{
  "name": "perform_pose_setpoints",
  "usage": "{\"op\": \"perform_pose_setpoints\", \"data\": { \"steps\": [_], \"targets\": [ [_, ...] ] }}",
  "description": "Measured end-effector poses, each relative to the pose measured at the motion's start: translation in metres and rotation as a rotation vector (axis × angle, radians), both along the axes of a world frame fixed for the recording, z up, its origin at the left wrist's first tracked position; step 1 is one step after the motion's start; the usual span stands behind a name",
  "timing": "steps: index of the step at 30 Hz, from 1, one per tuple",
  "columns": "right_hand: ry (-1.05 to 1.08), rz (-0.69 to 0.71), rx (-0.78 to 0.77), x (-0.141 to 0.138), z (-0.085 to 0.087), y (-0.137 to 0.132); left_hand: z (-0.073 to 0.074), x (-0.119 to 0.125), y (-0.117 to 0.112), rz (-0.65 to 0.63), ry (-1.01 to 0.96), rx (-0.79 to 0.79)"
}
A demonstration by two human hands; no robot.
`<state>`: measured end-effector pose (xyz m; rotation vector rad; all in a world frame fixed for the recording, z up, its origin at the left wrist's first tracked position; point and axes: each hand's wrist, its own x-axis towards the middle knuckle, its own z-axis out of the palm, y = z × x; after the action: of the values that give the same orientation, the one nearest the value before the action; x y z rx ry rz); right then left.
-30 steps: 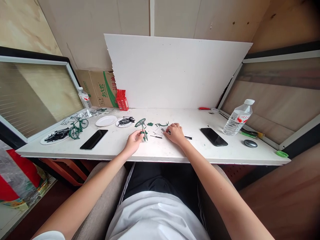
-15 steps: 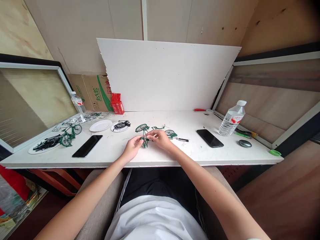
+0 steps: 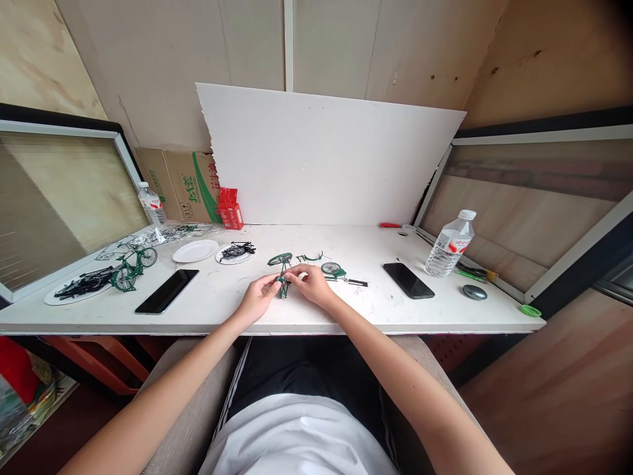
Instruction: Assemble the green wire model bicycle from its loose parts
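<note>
Between my hands is a green model bicycle frame (image 3: 283,289) with one wheel (image 3: 280,259) at its far end. The fingers of my left hand (image 3: 259,295) pinch it from the left. My right hand (image 3: 311,285) grips it from the right, with fingertips close to the left ones; any small part between them is hidden. Just beyond my right hand lie a second wheel with a green guard (image 3: 332,268) and a curved green part (image 3: 313,256). A thin black-and-silver piece (image 3: 356,282) rests to their right.
An assembled green model bicycle (image 3: 132,266) stands at left beside a plate of black parts (image 3: 82,287). Phones lie left (image 3: 167,291) and right (image 3: 408,280). Further back are a white plate (image 3: 194,251) and another with black parts (image 3: 236,253). A water bottle (image 3: 449,244) stands at right.
The camera view has shifted slightly, so everything sits a little lower and further left. Both hands keep their hold on the bicycle frame, with only slight finger movement.
</note>
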<state>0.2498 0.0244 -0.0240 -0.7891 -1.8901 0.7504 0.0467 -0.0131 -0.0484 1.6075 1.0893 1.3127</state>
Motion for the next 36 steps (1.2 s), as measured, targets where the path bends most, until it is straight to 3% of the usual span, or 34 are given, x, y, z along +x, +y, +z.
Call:
{"op": "perform_pose_setpoints", "data": {
  "steps": [14, 22, 29, 36],
  "targets": [
    [-0.125, -0.115, 0.227, -0.003, -0.001, 0.001, 0.002, -0.001, 0.001, -0.008, -0.019, -0.005],
    [-0.199, -0.145, 0.253, -0.006, 0.001, 0.005, 0.002, 0.004, 0.010, -0.008, -0.058, -0.053],
    [-0.243, -0.154, 0.289, -0.010, 0.001, 0.002, 0.011, 0.005, 0.000, -0.022, -0.105, -0.054],
    [-0.256, -0.144, 0.306, -0.009, 0.002, -0.005, 0.009, 0.007, 0.001, 0.004, -0.145, -0.073]
  ]
}}
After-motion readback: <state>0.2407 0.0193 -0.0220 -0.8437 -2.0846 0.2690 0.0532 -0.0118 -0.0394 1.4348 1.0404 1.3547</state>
